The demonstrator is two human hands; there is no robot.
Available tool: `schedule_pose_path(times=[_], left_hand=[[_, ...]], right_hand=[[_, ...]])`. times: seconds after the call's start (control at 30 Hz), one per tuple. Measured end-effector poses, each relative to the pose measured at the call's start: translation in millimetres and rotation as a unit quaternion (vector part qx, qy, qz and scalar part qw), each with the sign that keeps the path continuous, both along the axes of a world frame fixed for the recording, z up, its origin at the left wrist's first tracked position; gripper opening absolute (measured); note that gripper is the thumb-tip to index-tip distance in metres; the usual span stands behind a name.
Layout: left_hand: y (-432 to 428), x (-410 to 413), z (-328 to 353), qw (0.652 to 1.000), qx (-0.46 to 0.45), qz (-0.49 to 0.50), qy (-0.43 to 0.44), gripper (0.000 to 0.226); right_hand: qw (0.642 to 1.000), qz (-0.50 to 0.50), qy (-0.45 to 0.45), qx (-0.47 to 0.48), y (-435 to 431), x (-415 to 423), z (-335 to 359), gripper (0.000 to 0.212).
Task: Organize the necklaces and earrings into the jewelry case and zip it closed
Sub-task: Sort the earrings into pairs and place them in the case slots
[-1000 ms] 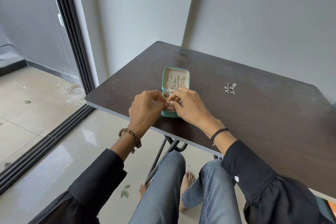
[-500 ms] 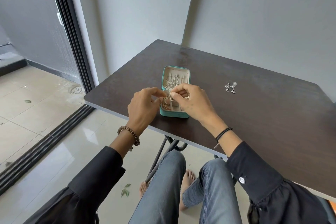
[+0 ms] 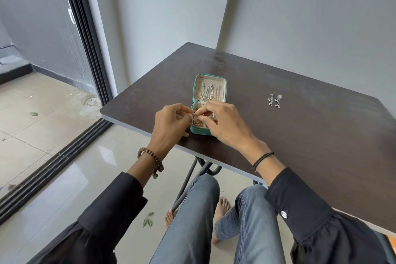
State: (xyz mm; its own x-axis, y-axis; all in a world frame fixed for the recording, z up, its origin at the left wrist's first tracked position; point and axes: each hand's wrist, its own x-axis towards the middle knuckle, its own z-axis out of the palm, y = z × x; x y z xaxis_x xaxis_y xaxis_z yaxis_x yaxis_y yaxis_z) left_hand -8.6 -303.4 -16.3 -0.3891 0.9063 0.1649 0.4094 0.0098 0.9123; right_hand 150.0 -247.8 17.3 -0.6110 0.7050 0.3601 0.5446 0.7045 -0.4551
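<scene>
Lifted slightly since a second ago, the left hand (image 3: 169, 126) and right hand (image 3: 225, 124) are pinching a small piece (image 3: 195, 115), fingertips together, just above the open jewelry case (image 3: 200, 132), while the earrings (image 3: 275, 100) are lying well right of the fingers.

You get soft, even daylight, apparently from the glass door (image 3: 42, 28) at your left; floor tiles (image 3: 90, 169) show pale glare, frame edges bow, and contents of the jewelry case (image 3: 200, 132) look slightly soft.
</scene>
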Motion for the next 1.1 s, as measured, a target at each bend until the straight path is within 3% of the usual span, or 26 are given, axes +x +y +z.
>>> schedule_pose_path(times=[0.3,0.6,0.77,0.97,1.1], left_hand=[[-1.6,0.9,3.7,1.0,-0.003,-0.004,-0.015,0.013],[3.2,1.0,6.1,0.993,-0.018,-0.02,0.117,0.021],[2.4,-2.8,5.3,0.995,-0.001,-0.027,0.101,0.015],[-3.4,-3.5,-1.0,0.991,-0.01,-0.038,0.128,0.015],[-4.7,-1.9,2.2,0.997,-0.007,-0.022,0.079,0.025]], right_hand=[[0.998,-0.033,0.03,0.036,-1.6,1.6,-3.3,0.011],[0.987,-0.078,0.109,-0.091,1.6,-3.6,1.5,0.01],[0.969,-0.105,0.151,-0.166,7.9,-2.4,-2.2,0.009],[0.981,-0.102,0.077,-0.143,11.2,-3.4,-1.5,0.01],[0.973,-0.098,0.111,-0.175,9.3,-5.7,-0.1,0.012]])
